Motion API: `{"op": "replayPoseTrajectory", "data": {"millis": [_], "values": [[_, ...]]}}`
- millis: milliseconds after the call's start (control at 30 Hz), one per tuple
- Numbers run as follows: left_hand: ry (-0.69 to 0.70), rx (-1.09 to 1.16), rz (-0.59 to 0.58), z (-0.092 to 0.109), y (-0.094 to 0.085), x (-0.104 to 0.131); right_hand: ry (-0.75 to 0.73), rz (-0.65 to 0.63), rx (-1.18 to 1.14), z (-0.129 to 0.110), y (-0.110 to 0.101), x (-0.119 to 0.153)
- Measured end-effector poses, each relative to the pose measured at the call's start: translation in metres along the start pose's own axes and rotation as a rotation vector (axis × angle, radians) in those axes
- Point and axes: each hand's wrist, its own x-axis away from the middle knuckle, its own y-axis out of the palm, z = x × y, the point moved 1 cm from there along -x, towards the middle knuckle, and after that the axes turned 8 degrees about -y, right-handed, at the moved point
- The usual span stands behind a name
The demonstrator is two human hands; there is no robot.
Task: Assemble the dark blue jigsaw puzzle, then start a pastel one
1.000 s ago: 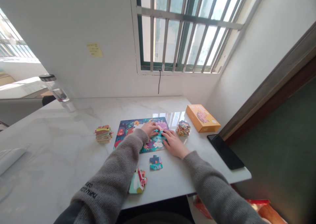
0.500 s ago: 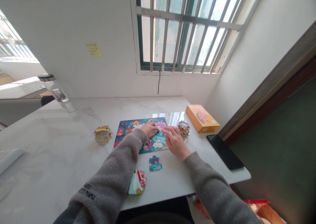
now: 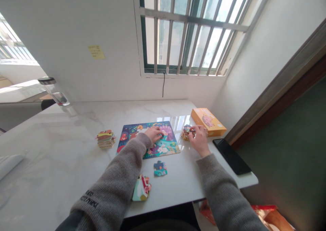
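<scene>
A colourful jigsaw puzzle [image 3: 165,150], with a white rabbit and a purple peacock tail on it, lies on the table. My left hand [image 3: 154,134] rests flat on its upper middle, fingers stretched out, covering part of the picture. To the right of the puzzle stands a stack of puzzle pieces [image 3: 184,134]. My right hand [image 3: 200,140] is at this stack, thumb and forefinger closed around a piece at its top right side. A loose blue-green puzzle piece [image 3: 160,169] lies in front of the puzzle. Nearer to me are green and red puzzle pieces [image 3: 141,189], partly behind my left sleeve.
Another stack of puzzle pieces [image 3: 105,139] stands left of the puzzle. An orange box [image 3: 209,122] and a black phone [image 3: 231,156] lie on the right. At the far left stands a clear bottle [image 3: 57,93]. The white table [image 3: 84,166] meets the wall below a barred window.
My right hand has moved right, from the puzzle's peacock area to the right-hand stack of pieces. My left hand has stayed on the puzzle.
</scene>
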Motion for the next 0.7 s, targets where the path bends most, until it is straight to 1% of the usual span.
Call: {"op": "replayPoseTrajectory", "data": {"millis": [167,367,700], "values": [[-0.004,-0.006,-0.004,0.001,-0.001,0.001,-0.001,0.032,-0.008,0.002,0.003,0.0],[-0.005,-0.013,-0.022,0.001,-0.001,0.001,-0.048,0.038,0.013,0.008,0.004,0.0],[-0.013,-0.012,-0.014,0.001,0.0,0.001,-0.123,0.086,-0.047,0.012,0.003,-0.002]]}}
